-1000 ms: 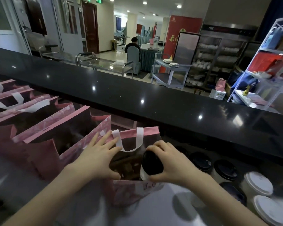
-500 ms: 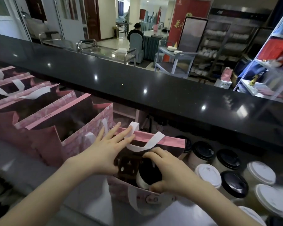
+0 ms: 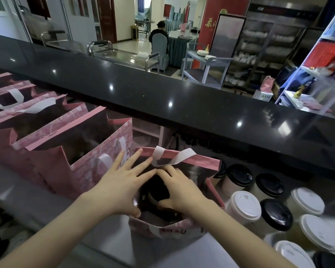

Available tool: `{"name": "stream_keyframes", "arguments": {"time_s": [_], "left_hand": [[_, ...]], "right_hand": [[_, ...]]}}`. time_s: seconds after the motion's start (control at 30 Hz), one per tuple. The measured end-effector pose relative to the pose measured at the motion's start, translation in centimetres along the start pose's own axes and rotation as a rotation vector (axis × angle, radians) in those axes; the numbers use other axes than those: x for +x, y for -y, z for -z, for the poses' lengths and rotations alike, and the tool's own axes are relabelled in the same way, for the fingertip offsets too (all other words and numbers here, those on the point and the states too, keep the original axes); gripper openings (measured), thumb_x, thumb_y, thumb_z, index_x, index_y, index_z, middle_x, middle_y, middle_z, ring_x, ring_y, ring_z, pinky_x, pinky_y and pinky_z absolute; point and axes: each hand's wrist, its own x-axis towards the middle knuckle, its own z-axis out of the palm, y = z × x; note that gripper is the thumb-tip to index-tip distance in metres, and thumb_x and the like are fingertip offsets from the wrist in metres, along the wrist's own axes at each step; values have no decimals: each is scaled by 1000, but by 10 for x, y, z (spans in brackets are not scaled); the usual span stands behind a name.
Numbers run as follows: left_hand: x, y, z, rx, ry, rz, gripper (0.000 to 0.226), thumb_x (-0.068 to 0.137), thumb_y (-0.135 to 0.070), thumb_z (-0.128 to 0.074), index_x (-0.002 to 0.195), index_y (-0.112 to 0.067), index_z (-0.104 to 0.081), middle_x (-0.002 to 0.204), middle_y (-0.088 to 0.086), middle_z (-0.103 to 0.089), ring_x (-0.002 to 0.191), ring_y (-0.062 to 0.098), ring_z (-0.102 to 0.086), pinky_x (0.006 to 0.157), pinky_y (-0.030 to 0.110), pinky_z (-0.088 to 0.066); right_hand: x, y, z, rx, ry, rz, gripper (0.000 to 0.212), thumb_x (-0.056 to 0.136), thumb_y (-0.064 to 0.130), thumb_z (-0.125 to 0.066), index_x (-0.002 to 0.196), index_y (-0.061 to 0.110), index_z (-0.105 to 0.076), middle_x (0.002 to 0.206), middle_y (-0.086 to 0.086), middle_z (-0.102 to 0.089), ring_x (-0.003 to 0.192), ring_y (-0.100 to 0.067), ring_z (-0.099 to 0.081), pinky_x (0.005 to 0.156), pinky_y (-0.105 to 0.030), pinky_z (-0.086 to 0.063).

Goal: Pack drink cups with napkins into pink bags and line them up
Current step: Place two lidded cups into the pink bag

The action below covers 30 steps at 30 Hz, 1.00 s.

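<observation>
An open pink bag with white handles stands on the counter in front of me. My left hand lies with straight, spread fingers against the bag's left rim and holds its mouth apart. My right hand reaches into the bag, fingers curled round a black-lidded drink cup that sits low inside. Only part of the lid and a sliver of white cup wall show. I see no napkin.
A row of several open pink bags stands to the left, touching the one I hold. To the right are several cups with white lids and black lids. A raised black counter ledge runs behind.
My right hand has lowered the cup from the bag's mouth deeper inside. My left hand stays on the bag's left rim, fingers spread wider.
</observation>
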Motion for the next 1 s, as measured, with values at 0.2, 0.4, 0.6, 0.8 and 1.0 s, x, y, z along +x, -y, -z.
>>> {"name": "stream_keyframes", "arguments": {"time_s": [0.2, 0.4, 0.6, 0.8, 1.0], "left_hand": [[10, 5, 19, 70, -51, -46, 111, 61, -70, -61, 152, -31, -11, 162, -9, -8, 145, 23, 24, 110, 62, 21], [32, 8, 37, 4, -50, -159, 93, 71, -51, -65, 151, -31, -21, 159, -11, -21, 148, 11, 12, 111, 55, 19], [27, 10, 22, 37, -8, -141, 107, 61, -70, -59, 150, -36, -10, 161, 0, -13, 132, 13, 43, 88, 43, 46], [9, 8, 16, 1, -47, -153, 117, 52, -84, -53, 150, -39, -8, 162, 0, -4, 132, 14, 47, 99, 43, 37], [6, 6, 15, -18, 9, -97, 124, 55, -70, -65, 149, -37, 10, 161, 3, 15, 133, 20, 46, 105, 43, 28]], "right_hand": [[-5, 1, -8, -15, -15, 46, 84, 73, 35, -76, 142, 24, -30, 146, 4, -29, 131, -21, -31, 85, -41, -53], [-24, 4, -10, -21, -67, 78, 80, 76, 32, -72, 144, 23, -31, 149, 2, -28, 134, -23, -29, 86, -42, -53], [-52, 12, -27, 14, -120, 114, 72, 80, 29, -66, 143, 26, -31, 151, 3, -25, 141, -21, -20, 102, -43, -43], [-54, 6, -21, 108, -163, 40, 81, 75, 36, -73, 143, 31, -31, 149, 10, -24, 137, -15, -26, 104, -39, -42], [-21, 12, -12, 137, -75, 23, 90, 69, 35, -80, 143, 30, -29, 147, 6, -28, 136, -18, -26, 100, -43, -46]]}}
